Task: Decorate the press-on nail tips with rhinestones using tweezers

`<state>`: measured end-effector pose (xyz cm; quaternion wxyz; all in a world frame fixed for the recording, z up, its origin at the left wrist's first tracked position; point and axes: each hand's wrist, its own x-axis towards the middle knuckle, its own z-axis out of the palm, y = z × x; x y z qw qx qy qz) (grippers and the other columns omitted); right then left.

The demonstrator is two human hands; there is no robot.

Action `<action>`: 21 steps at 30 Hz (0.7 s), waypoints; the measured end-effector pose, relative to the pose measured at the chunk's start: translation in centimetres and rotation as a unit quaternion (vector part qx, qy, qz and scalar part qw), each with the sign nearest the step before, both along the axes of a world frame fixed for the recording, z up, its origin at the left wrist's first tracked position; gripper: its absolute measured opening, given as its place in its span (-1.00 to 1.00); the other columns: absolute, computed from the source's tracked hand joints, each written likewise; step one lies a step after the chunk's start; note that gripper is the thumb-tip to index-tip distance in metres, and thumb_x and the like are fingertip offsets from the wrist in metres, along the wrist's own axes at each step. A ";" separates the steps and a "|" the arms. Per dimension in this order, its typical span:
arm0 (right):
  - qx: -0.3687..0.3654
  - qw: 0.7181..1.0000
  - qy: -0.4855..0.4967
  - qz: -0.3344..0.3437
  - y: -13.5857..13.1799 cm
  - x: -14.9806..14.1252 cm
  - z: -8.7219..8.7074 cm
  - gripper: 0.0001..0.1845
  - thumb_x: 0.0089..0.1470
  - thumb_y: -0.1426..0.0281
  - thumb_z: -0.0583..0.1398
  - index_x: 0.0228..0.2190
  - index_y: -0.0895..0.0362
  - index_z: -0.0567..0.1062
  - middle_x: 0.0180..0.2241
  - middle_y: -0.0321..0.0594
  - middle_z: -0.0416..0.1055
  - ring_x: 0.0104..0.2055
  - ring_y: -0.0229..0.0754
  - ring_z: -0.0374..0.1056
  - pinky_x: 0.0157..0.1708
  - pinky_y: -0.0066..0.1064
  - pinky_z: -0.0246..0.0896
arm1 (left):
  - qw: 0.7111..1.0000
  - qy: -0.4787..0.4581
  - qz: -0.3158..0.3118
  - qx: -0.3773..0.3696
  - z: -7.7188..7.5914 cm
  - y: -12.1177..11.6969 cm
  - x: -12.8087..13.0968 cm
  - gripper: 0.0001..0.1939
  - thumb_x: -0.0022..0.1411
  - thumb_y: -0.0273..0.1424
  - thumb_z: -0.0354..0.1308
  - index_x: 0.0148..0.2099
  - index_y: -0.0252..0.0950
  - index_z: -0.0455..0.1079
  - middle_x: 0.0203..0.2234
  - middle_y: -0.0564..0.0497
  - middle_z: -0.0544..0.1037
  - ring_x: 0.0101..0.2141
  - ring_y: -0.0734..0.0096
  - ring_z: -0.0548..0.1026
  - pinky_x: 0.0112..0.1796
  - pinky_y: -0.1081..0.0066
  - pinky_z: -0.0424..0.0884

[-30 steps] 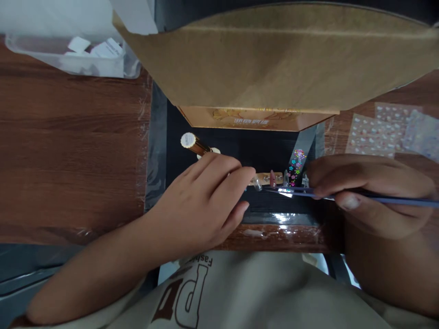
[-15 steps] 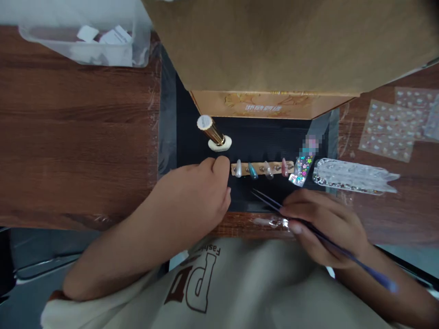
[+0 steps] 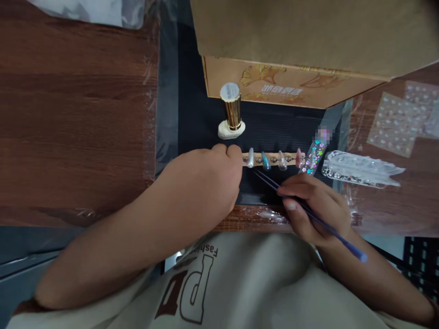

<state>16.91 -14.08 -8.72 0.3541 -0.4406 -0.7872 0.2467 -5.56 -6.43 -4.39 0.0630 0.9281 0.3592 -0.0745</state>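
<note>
My left hand [image 3: 209, 183] is closed round the left end of a tan display strip [image 3: 290, 158]; its fingertips are hidden from view. Across the strip stand false nails: a silvery white one [image 3: 251, 158], a teal one [image 3: 265, 161], a clear glittery one [image 3: 282, 161] and a pink one [image 3: 298, 157], with small metal studs between them. My right hand [image 3: 317, 208] pinches purple tweezers [image 3: 308, 211]. Their slightly parted tips are just below the silvery and teal nails; I see nothing between them.
A gold-capped bottle [image 3: 233, 112] stands on a cream ribbed base behind my left hand. Right of the strip lie a flower-sequin strip [image 3: 314, 155] and a clear rhinestone case [image 3: 363, 169]. Sticker sheets [image 3: 393, 123] are at the far right. A large cardboard box [image 3: 298, 77] borders the back.
The view has shifted. My left hand, which covered much of the strip, now covers only its left end. My right hand has tilted the tweezers, and their tips have come closer to the silvery nail.
</note>
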 end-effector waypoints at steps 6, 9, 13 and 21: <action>0.017 1.000 0.004 0.003 -0.1 0.5 -0.3 -0.78 0.12 0.54 0.20 -0.15 0.21 0.48 -0.34 -0.15 0.47 -0.33 -0.19 0.43 -0.45 -0.40 0.37 | 0.999 0.016 0.005 -0.047 0.1 0.2 0.1 -0.90 0.26 -0.42 0.01 -0.33 -0.27 0.28 -0.50 -0.01 0.36 -0.52 0.32 0.41 -0.54 0.39 0.18; 0.028 0.999 0.017 -0.003 0.0 0.5 -0.4 -0.78 0.11 0.52 0.22 -0.15 0.20 0.49 -0.35 -0.16 0.49 -0.34 -0.19 0.44 -0.45 -0.39 0.38 | 0.996 -0.006 0.043 -0.080 -0.2 0.2 0.0 -0.89 0.27 -0.38 0.02 -0.30 -0.27 0.32 -0.48 -0.02 0.39 -0.47 0.29 0.47 -0.44 0.38 0.32; 0.040 0.999 0.022 0.005 0.4 0.2 -0.4 -0.82 0.12 0.53 0.21 -0.19 0.23 0.49 -0.37 -0.14 0.48 -0.35 -0.19 0.43 -0.42 -0.39 0.39 | 0.987 -0.058 0.078 -0.124 -0.6 0.4 0.2 -0.89 0.26 -0.36 0.04 -0.27 -0.27 0.35 -0.43 -0.04 0.42 -0.35 0.17 0.55 -0.30 0.27 0.44; 0.046 0.999 0.019 0.016 0.7 0.1 -0.4 -0.80 0.11 0.56 0.21 -0.18 0.26 0.50 -0.37 -0.12 0.47 -0.33 -0.17 0.42 -0.38 -0.37 0.41 | 0.986 -0.057 0.087 -0.129 -1.0 0.9 0.9 -0.84 0.30 -0.39 -0.01 -0.21 -0.29 0.38 -0.41 -0.05 0.45 -0.32 0.18 0.56 -0.23 0.24 0.48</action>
